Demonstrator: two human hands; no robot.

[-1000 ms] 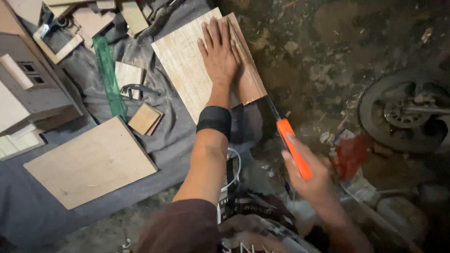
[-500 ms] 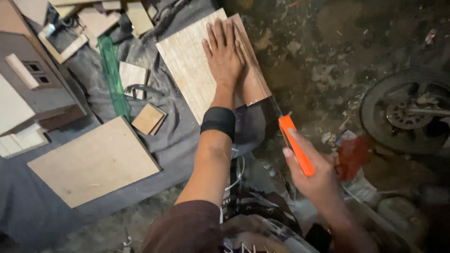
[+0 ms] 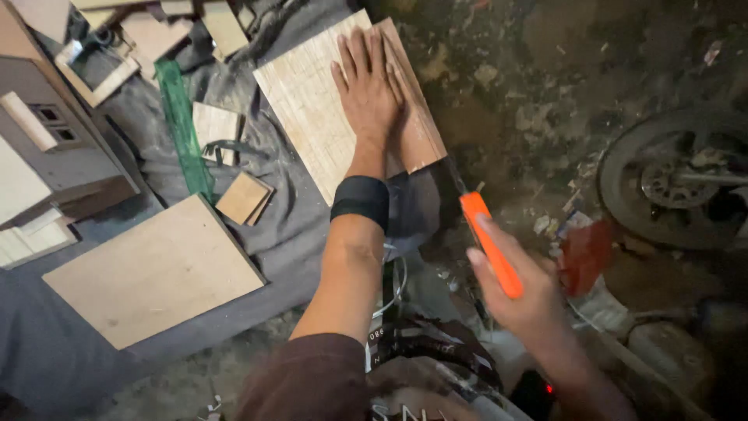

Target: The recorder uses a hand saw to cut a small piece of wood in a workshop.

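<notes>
Head view. My left hand (image 3: pixel 370 90) lies flat, fingers spread, pressing down on the wooden board (image 3: pixel 327 109); it grips nothing, it only clamps the board against the grey cloth (image 3: pixel 304 226) beneath. My right hand (image 3: pixel 526 300) is clenched around the orange handle of the small saw (image 3: pixel 489 243). The dark blade runs forward from my grip and meets the near right corner of the board, just right of my left wrist and its black wristband (image 3: pixel 360 200).

Compared with the earlier frames, the left hand holds the same flat position on the board. The orange handle sits slightly nearer the board corner than one second ago, and the board edge under the blade shows no separated piece. I judge the cut along the right-hand strip to be in progress, not finished.

Left of my pressing hand lie a large plywood sheet (image 3: pixel 152 269), a small wooden square (image 3: pixel 243 197) and a green strip (image 3: pixel 183 129). Well to the right of my gripping hand, on the dirt floor (image 3: pixel 506 93), stands a wheel (image 3: pixel 678 179); a red scrap (image 3: pixel 584 253) lies just beside the knuckles.
</notes>
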